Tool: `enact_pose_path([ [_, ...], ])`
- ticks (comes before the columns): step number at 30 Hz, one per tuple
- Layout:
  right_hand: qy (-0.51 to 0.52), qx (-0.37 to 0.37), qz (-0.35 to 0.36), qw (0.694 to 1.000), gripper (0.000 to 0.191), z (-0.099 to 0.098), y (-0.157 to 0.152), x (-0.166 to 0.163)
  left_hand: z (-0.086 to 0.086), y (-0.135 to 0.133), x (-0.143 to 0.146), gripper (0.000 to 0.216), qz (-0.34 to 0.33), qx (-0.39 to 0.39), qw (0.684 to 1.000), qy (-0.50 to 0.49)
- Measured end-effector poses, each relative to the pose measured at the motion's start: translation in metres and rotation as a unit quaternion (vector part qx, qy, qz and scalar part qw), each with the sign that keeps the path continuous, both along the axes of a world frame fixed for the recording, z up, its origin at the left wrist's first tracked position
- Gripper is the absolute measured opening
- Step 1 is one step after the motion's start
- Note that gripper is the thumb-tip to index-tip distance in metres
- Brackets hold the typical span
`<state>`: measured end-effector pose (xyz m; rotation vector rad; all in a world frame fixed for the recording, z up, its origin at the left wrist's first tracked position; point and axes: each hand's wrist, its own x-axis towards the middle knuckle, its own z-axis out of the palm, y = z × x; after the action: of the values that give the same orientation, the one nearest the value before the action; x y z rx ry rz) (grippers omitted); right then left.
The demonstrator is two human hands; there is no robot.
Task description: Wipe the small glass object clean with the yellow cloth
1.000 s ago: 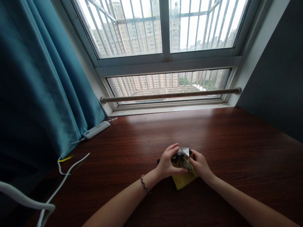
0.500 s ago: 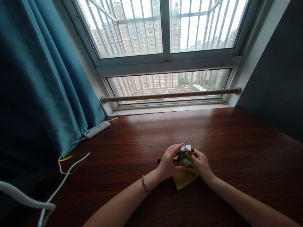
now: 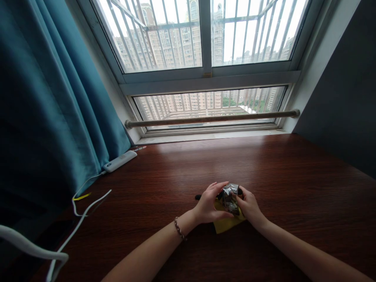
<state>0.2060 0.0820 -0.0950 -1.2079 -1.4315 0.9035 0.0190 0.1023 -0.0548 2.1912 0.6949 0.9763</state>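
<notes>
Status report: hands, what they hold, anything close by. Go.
Left hand and right hand both gripping a shiny crinkled packet. Yellow cloth under it on the wooden table. White cable far left, apart.

Two bare forearms, one bracelet

The person is wearing no sleeves that are showing: both forearms are reaching in bare from the lower edge of the view. The left hand is wearing a thin beaded bracelet at the wrist, its small dark beads sitting in a single strand. The right hand is wearing nothing, and no rings are showing on the fingers.
</notes>
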Motion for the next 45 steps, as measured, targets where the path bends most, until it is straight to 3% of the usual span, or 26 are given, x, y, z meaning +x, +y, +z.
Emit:
enact_pose_path([
  [10, 0.019, -0.046, -0.034, 0.998, 0.061, 0.003, -0.003, 0.0, 0.003, 0.003, 0.001, 0.088, -0.069, -0.138, 0.987, -0.04],
  [16, 0.017, -0.047, 0.002, 0.999, 0.042, 0.0, 0.0, 0.003, 0.001, 0.008, -0.002, 0.089, -0.072, -0.168, 0.982, -0.035],
  [23, -0.052, -0.012, -0.015, 0.998, 0.032, 0.0, -0.002, 0.001, 0.004, 0.016, -0.006, 0.08, -0.079, -0.133, 0.988, -0.019],
  [31, -0.077, -0.005, -0.019, 0.997, 0.037, 0.006, -0.006, -0.001, -0.008, 0.021, -0.006, 0.06, -0.085, -0.1, 0.991, -0.004],
  [34, -0.074, -0.013, -0.036, 0.997, 0.039, 0.003, -0.004, -0.001, -0.009, 0.014, -0.002, 0.071, -0.073, -0.069, 0.995, 0.002],
  [39, -0.04, -0.025, -0.045, 0.998, 0.042, 0.002, -0.004, -0.002, -0.014, 0.003, 0.003, 0.111, -0.014, -0.012, 1.0, 0.009],
  [45, -0.018, -0.026, -0.008, 0.999, 0.041, 0.004, -0.004, -0.001, -0.012, -0.002, 0.002, 0.101, 0.009, 0.02, 1.0, -0.003],
])
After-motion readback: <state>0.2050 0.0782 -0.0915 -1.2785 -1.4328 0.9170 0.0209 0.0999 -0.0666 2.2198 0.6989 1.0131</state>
